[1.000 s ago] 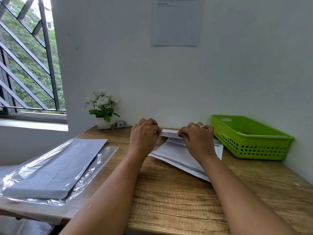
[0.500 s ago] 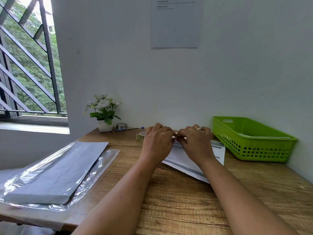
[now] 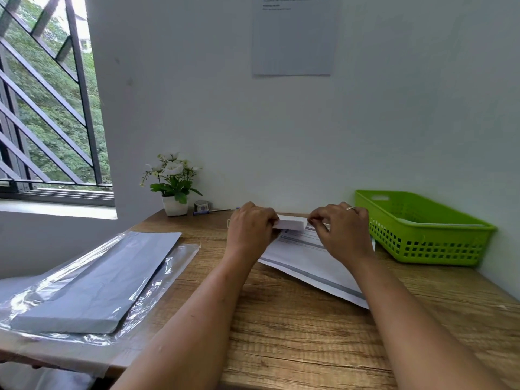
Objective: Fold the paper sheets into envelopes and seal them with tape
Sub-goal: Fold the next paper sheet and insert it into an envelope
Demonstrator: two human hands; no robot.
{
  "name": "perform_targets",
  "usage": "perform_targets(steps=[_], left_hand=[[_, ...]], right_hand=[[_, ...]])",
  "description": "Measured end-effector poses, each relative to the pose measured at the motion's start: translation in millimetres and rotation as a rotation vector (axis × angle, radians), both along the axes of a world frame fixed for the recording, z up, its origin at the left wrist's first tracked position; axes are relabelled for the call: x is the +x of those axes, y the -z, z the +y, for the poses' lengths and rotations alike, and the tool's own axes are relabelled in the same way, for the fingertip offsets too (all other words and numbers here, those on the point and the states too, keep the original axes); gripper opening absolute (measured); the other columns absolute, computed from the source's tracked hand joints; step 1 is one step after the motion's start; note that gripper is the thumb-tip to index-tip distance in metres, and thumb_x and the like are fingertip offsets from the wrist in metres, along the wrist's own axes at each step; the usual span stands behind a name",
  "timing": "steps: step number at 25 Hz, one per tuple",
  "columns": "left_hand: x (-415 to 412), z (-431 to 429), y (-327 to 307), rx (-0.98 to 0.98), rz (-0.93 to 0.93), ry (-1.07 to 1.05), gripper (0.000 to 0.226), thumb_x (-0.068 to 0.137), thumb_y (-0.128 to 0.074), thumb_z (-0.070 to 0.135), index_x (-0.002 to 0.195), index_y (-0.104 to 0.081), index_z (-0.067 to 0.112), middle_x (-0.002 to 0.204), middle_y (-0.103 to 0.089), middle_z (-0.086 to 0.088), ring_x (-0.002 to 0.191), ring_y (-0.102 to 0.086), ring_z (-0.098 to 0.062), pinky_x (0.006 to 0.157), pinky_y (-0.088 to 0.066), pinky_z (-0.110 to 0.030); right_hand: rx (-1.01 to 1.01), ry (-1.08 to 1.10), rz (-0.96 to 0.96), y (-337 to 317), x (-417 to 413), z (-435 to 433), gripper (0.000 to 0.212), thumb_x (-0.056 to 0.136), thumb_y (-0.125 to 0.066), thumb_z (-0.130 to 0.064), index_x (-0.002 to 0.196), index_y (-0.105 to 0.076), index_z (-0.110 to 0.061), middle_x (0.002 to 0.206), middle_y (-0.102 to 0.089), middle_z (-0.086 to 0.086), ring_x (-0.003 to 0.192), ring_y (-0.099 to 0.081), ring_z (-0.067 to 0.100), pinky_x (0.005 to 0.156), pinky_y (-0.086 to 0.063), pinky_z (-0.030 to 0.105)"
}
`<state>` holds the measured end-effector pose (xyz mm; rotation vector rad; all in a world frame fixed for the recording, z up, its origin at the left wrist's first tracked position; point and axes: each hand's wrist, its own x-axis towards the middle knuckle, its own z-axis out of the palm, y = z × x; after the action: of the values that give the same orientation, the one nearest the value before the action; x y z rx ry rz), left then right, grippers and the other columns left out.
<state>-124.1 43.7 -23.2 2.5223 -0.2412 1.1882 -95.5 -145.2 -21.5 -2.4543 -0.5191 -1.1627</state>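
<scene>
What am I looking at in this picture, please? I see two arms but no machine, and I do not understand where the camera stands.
There is no machine here: a person works with bare hands. The camera is worn on the person's head and looks forward and down, so the arms enter from the bottom edge. The left hand and the right hand each pinch one end of a small folded white paper, held over a printed sheet that lies on the wooden table. To the left lies a stack of paper in clear plastic wrap; to the right stands a green basket. At the wall stand a small flower pot, a tape roll and a pen.
</scene>
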Motion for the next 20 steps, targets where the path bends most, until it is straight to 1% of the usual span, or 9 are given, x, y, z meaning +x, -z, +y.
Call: perform_targets(steps=[3, 7, 8, 10, 13, 16, 18, 19, 20], left_hand=[[4, 20, 2, -0.182, -0.002, -0.036, 0.017, 0.089, -0.056, 0.016, 0.095, -0.072, 0.019, 0.086, -0.070, -0.002, 0.084, -0.053, -0.015, 0.070, -0.039, -0.027], [5, 14, -2, -0.368, -0.083, 0.077, 0.013, 0.090, -0.056, 0.011, 0.092, -0.068, 0.014, 0.081, -0.061, 0.003, 0.084, -0.048, -0.014, 0.062, -0.032, -0.015], [3, 9, -4, -0.415, -0.103, 0.096, 0.012, 0.092, -0.054, 0.010, 0.093, -0.066, 0.011, 0.080, -0.059, 0.003, 0.082, -0.048, -0.014, 0.061, -0.031, -0.014], [3, 6, -9, -0.571, -0.131, 0.121, 0.011, 0.094, -0.050, 0.011, 0.097, -0.061, 0.010, 0.082, -0.058, 0.003, 0.077, -0.049, -0.014, 0.058, -0.034, -0.017], [5, 14, -14, -0.965, -0.079, 0.266, 0.009, 0.097, -0.047, 0.016, 0.096, -0.055, 0.014, 0.083, -0.058, 0.003, 0.073, -0.051, -0.014, 0.061, -0.042, -0.026], [3, 15, -16, -1.226, 0.035, 0.377, 0.010, 0.098, -0.045, 0.013, 0.091, -0.053, 0.015, 0.081, -0.055, 0.003, 0.071, -0.049, -0.012, 0.063, -0.044, -0.026], [1, 17, -16, -1.342, 0.095, 0.421, 0.012, 0.099, -0.043, 0.012, 0.091, -0.052, 0.015, 0.081, -0.055, 0.001, 0.071, -0.050, -0.013, 0.061, -0.045, -0.027], [2, 20, -15, -1.396, 0.137, 0.434, 0.012, 0.099, -0.042, 0.012, 0.093, -0.052, 0.014, 0.082, -0.055, 0.000, 0.071, -0.050, -0.014, 0.061, -0.046, -0.029], [3, 22, -14, -1.438, 0.193, 0.433, 0.012, 0.100, -0.041, 0.014, 0.096, -0.053, 0.014, 0.083, -0.056, -0.002, 0.072, -0.052, -0.016, 0.063, -0.047, -0.033]], right_hand=[[0.107, 0.031, 0.060, 0, 6, -16, 0.011, 0.088, -0.060, -0.033, 0.089, -0.071, -0.032, 0.088, -0.071, -0.012, 0.093, -0.060, 0.015, 0.080, -0.025, 0.030], [0.135, -0.055, 0.125, 3, 11, -14, 0.010, 0.088, -0.058, -0.028, 0.094, -0.067, -0.029, 0.086, -0.069, -0.010, 0.087, -0.064, 0.018, 0.084, -0.047, 0.039], [0.145, -0.087, 0.157, 6, 14, -11, 0.014, 0.089, -0.059, -0.030, 0.101, -0.065, -0.028, 0.086, -0.067, -0.010, 0.087, -0.065, 0.018, 0.084, -0.048, 0.041], [0.242, -0.158, 0.273, 13, 19, -10, 0.036, 0.088, -0.061, -0.035, 0.122, -0.055, -0.026, 0.093, -0.063, -0.009, 0.094, -0.064, 0.019, 0.086, -0.050, 0.044], [0.534, -0.205, 0.394, 11, 18, -10, 0.067, 0.088, -0.062, -0.039, 0.145, -0.031, -0.022, 0.123, -0.052, 0.005, 0.114, -0.053, 0.026, 0.100, -0.044, 0.043], [0.933, -0.225, 0.413, 1, 18, -15, 0.077, 0.090, -0.057, -0.044, 0.151, -0.016, -0.022, 0.146, -0.035, 0.011, 0.132, -0.039, 0.027, 0.108, -0.031, 0.033], [1.120, -0.243, 0.511, -1, 22, -22, 0.085, 0.083, -0.055, -0.060, 0.151, -0.013, -0.030, 0.151, -0.034, 0.005, 0.135, -0.038, 0.025, 0.112, -0.030, 0.040], [1.186, -0.257, 0.590, 0, 24, -24, 0.087, 0.079, -0.055, -0.066, 0.149, -0.016, -0.032, 0.149, -0.039, 0.001, 0.132, -0.042, 0.024, 0.111, -0.033, 0.044], [1.204, -0.278, 0.666, 1, 23, -25, 0.082, 0.079, -0.056, -0.064, 0.146, -0.026, -0.028, 0.143, -0.044, -0.002, 0.126, -0.047, 0.022, 0.107, -0.037, 0.043]])
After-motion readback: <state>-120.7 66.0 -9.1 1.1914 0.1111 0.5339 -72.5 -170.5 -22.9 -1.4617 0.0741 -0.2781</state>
